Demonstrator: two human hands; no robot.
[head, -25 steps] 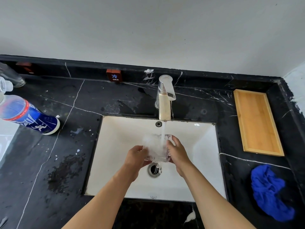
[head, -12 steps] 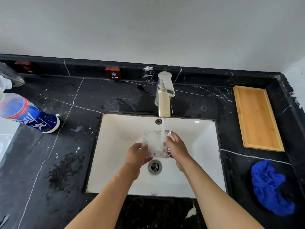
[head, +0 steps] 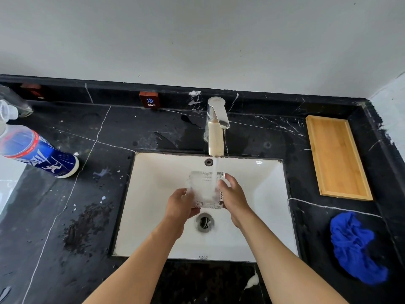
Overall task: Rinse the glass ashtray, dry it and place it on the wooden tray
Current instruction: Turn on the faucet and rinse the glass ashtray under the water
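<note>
Fingers of your left hand clamp the left edge of the glass ashtray, and those of your right hand grip its right edge, so both hands are closed on it. You hold it over the white sink, just above the drain, tilted with its open face toward you, and the stream from the tap falls into it.

Going left to right from the sink: a blue-labelled bottle lies on the black worktop far to the left, with a dark wet patch nearer the basin. Right of the sink sit the wooden tray, long axis running away from you, and nearer you the blue cloth.

Your right hand is the nearer one to both, so drying and placing probably call for a move rightward, cloth first. Wet glass will likely be slippery.
</note>
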